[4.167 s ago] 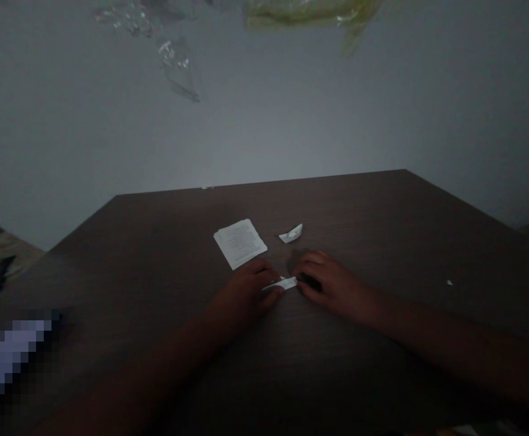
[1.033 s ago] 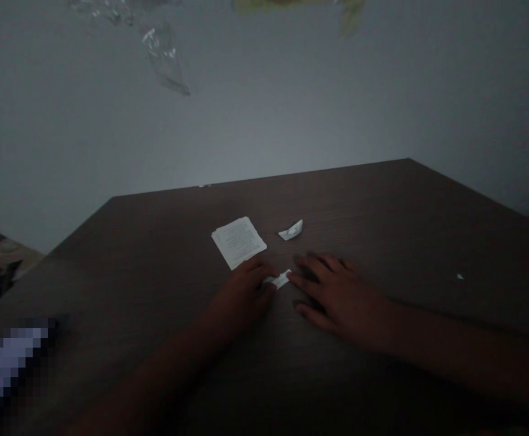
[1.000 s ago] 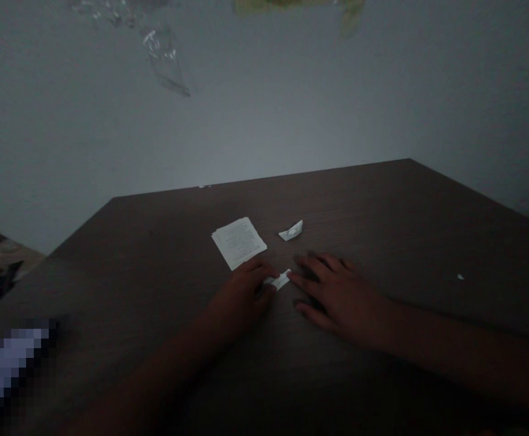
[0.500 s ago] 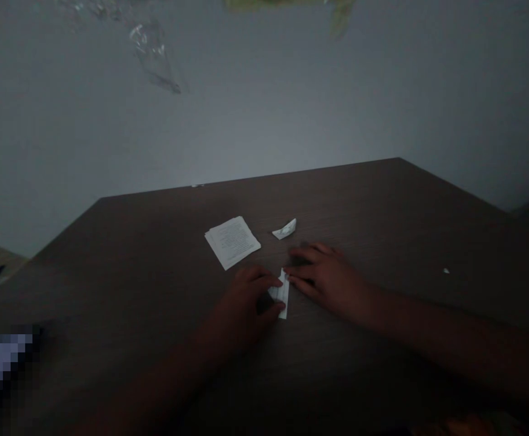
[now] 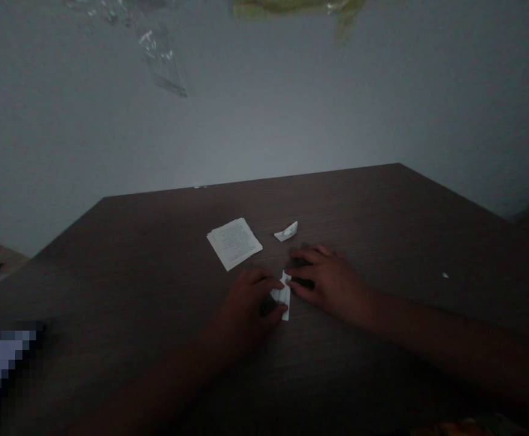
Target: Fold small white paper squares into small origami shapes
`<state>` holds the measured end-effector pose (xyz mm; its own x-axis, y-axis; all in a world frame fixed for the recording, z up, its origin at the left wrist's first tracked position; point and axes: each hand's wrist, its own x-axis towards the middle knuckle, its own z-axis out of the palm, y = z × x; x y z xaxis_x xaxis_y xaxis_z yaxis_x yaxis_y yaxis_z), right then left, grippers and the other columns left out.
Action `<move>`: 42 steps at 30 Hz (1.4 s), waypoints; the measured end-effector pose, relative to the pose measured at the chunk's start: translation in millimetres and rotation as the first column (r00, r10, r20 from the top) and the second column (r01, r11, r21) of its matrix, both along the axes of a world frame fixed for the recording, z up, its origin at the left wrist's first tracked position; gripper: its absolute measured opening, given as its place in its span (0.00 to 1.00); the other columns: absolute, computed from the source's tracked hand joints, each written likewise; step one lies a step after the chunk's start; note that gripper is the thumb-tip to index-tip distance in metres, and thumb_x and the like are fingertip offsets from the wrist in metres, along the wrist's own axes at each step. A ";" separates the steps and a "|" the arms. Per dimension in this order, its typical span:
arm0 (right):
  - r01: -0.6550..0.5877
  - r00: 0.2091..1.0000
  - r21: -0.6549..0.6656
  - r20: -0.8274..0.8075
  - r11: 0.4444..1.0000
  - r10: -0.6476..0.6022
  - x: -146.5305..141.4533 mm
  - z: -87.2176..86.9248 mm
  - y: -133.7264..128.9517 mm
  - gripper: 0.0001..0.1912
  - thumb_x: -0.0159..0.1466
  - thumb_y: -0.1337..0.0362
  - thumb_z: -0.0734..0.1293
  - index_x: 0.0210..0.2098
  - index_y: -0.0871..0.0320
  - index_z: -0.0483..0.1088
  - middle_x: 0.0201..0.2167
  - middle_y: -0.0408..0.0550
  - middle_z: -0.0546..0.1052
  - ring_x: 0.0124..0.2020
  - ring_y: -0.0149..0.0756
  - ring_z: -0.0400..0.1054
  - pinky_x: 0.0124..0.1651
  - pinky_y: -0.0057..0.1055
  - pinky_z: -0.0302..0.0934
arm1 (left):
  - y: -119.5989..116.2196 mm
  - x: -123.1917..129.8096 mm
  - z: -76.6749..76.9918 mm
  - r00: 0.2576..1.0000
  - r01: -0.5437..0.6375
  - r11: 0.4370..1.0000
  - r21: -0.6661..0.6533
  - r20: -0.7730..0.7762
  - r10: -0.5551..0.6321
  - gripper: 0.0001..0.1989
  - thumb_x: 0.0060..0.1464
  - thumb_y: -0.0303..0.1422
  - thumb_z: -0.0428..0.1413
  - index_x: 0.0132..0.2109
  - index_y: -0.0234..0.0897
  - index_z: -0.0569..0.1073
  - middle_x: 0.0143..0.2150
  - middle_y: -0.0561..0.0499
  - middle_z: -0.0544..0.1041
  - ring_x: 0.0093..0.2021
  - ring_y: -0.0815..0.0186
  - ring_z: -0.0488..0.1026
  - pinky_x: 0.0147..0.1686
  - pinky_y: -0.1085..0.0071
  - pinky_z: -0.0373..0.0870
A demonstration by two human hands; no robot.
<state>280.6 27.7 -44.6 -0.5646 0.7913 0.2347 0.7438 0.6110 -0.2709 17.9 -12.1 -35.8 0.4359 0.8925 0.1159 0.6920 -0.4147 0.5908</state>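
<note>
A small folded piece of white paper lies on the dark wooden table between my hands. My left hand holds its left side, with the index finger and thumb on the paper. From the right, my right hand touches the paper's upper edge with its fingertips, the fingers spread. A stack of square printed sheets lies beyond my left hand. Just past the right fingertips sits a small folded paper boat.
The table meets a pale wall at its far edge. A blurred-out device lies at the lower left. A white paper scrap is on the right side.
The view has shifted slightly. Both hands keep nearly the same place on the folded paper.
</note>
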 end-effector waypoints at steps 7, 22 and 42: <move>0.002 0.999 -0.020 0.043 1.000 -0.002 -0.5 7.4 -7.4 0.20 0.80 0.47 0.81 0.66 0.45 0.92 0.75 0.60 0.84 0.71 0.69 0.77 0.66 0.62 0.75 | 0.4 -0.4 -3.4 1.000 -0.006 0.999 0.041 0.026 0.005 0.20 0.64 0.26 0.73 0.60 0.49 0.91 0.64 0.46 0.90 0.66 0.46 0.88 0.70 0.49 0.89; 0.032 0.999 -0.066 -0.042 0.997 -0.035 -1.0 4.7 3.1 0.15 0.78 0.51 0.83 0.60 0.46 0.93 0.70 0.57 0.89 0.69 0.65 0.79 0.69 0.62 0.73 | -2.2 -5.0 -3.3 1.000 0.012 1.000 -0.003 -0.001 -0.012 0.21 0.65 0.28 0.74 0.63 0.47 0.86 0.68 0.44 0.87 0.70 0.45 0.85 0.73 0.42 0.85; 0.035 0.989 0.017 -0.144 0.999 -0.032 2.0 -10.1 31.2 0.05 0.80 0.61 0.81 0.47 0.53 0.87 0.51 0.53 0.90 0.56 0.52 0.81 0.62 0.48 0.69 | -3.5 -0.6 3.1 0.999 0.012 1.000 0.005 -0.042 -0.011 0.21 0.66 0.26 0.71 0.63 0.43 0.88 0.68 0.42 0.88 0.70 0.44 0.85 0.74 0.47 0.84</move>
<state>282.6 58.9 -54.6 -0.4975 0.8038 0.3263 0.7182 0.5926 -0.3648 17.3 -15.6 -32.7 0.4508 0.8867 0.1024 0.7112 -0.4261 0.5591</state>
